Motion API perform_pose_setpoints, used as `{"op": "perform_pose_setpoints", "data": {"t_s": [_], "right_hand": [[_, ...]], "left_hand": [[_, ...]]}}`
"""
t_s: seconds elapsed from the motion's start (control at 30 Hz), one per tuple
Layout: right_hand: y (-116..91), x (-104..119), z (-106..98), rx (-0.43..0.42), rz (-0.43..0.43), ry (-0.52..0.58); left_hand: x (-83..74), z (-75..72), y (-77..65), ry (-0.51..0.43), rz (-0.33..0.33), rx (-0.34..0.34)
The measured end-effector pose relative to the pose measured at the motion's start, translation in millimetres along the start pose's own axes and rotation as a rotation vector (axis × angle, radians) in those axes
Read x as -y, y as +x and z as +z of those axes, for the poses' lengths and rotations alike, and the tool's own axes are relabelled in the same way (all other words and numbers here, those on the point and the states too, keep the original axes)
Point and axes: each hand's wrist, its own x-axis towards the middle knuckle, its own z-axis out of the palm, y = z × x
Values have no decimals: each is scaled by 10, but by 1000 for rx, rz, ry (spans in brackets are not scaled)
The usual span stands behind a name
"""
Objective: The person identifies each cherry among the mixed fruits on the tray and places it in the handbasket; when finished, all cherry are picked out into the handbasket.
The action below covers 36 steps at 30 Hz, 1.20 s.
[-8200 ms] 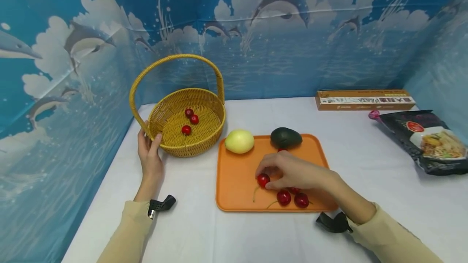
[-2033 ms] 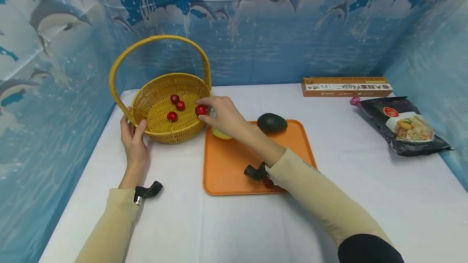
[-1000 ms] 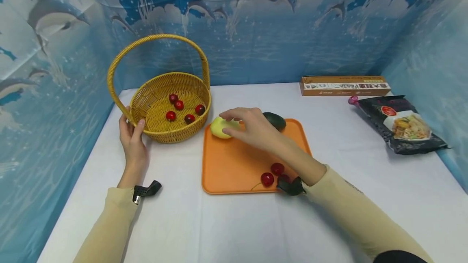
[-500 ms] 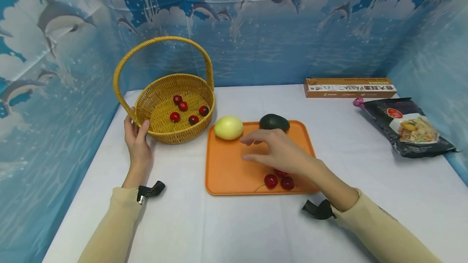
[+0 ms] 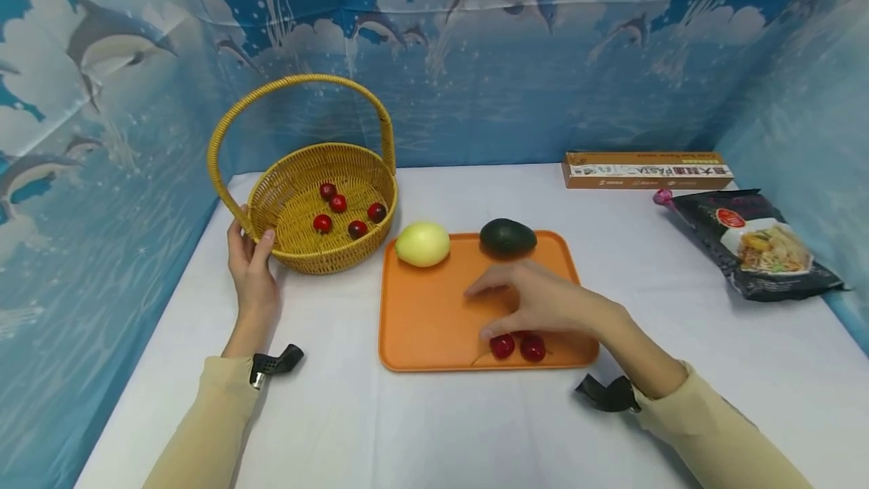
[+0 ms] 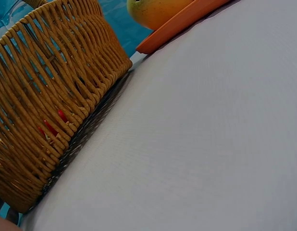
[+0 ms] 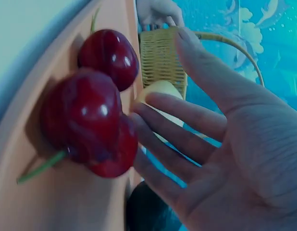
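My left hand [image 5: 254,278] grips the near-left rim of a yellow woven basket [image 5: 336,261], thumb on the rim. Several red cherries [image 5: 338,204] lie inside it. On the orange tray [image 5: 428,323], my right hand [image 5: 543,300] hovers with fingers loosely bent and apart, holding nothing. Two cherries [image 5: 532,348] show below its thumb in the head view. In the right wrist view, shiny stemmed cherries [image 7: 91,113] sit close beside the fingertips. A pale yellow lemon [image 5: 423,244] lies at the tray's far left corner, and a dark green avocado [image 5: 508,238] at its far edge.
A long brown pasta box [image 5: 648,170] stands at the back right of the white table [image 5: 326,413]. In front of it lies a black food packet [image 5: 760,244] with a pink knob-like end [image 5: 662,197]. A blue dolphin-print curtain [image 5: 462,112] closes off the back and sides.
My right hand placed a cherry in the basket, where more cherries now lie than earlier. It then moved back right and down over the tray cherries. My left hand stays on the basket rim.
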Motion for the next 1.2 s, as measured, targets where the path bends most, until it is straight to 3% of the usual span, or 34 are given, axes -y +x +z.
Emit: {"op": "perform_pose_setpoints", "data": {"t_s": [0.2, 0.5, 1.2], "right_hand": [[-38, -75, -75, 115, -3, 27], [2, -120, -67, 165, -35, 42], [28, -217, 87, 34, -100, 85]], "left_hand": [[-35, 2, 36, -13, 26, 8], [-28, 1, 89, -23, 23, 5], [-14, 0, 0, -26, -5, 12]]}}
